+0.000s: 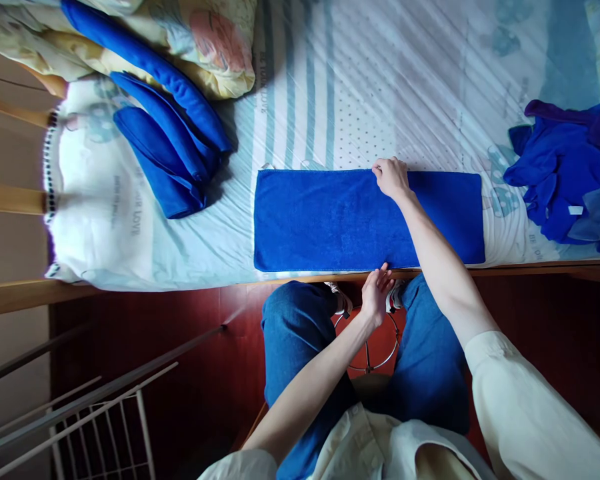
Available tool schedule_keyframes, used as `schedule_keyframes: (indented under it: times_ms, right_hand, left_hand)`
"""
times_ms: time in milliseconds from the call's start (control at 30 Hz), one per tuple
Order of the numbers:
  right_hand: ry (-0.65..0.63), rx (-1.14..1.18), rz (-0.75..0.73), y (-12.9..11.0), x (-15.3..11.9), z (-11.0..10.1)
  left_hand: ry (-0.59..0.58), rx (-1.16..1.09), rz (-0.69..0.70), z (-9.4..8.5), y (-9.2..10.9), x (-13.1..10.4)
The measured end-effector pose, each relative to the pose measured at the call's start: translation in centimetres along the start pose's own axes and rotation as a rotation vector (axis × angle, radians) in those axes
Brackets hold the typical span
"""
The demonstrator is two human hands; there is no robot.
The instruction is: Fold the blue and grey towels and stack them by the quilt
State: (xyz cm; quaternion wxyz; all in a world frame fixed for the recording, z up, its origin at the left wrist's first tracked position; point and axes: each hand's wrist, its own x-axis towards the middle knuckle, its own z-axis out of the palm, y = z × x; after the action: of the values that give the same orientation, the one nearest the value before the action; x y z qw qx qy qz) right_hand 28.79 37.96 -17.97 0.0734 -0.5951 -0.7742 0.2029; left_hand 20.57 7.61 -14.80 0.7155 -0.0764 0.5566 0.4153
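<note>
A blue towel [320, 220] lies flat as a long rectangle along the front edge of the bed. At its far edge, right of the middle, my right hand [393, 179] has its fingers closed on the cloth. My left hand [376, 293] is at the near edge, almost straight below the right one, palm turned up. Its fingertips pinch the rim of the towel, which lifts slightly there. My right forearm crosses over part of the towel's right half.
Folded blue towels [180, 153] lie at the left beside a patterned quilt [215, 47]. A crumpled heap of blue and purple cloths [570, 167] is at the right. A white metal rack [100, 427] stands at lower left. The bed's wooden edge [520, 269] runs before my knees.
</note>
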Motion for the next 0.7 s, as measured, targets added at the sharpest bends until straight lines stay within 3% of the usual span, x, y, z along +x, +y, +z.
schedule_keyframes:
  times_ms: [233,400,567,700]
  right_hand:
    - [0.157,0.229,-0.053,0.3,-1.0,-1.7]
    - [0.317,0.422,-0.102,0.1,-3.5,-4.3]
    - [0.435,0.55,-0.115,-0.5,-7.8,-9.3]
    - [0.518,0.643,-0.104,-1.0,-12.1,-14.8]
  left_hand:
    - [0.052,-0.126,-0.02,0.3,0.2,-2.7]
    - [0.061,-0.085,0.076,-1.0,0.8,-4.3]
    - [0.033,0.071,0.285,-2.6,3.0,-6.1]
    - [0.041,0.165,0.543,-3.2,6.2,-8.3]
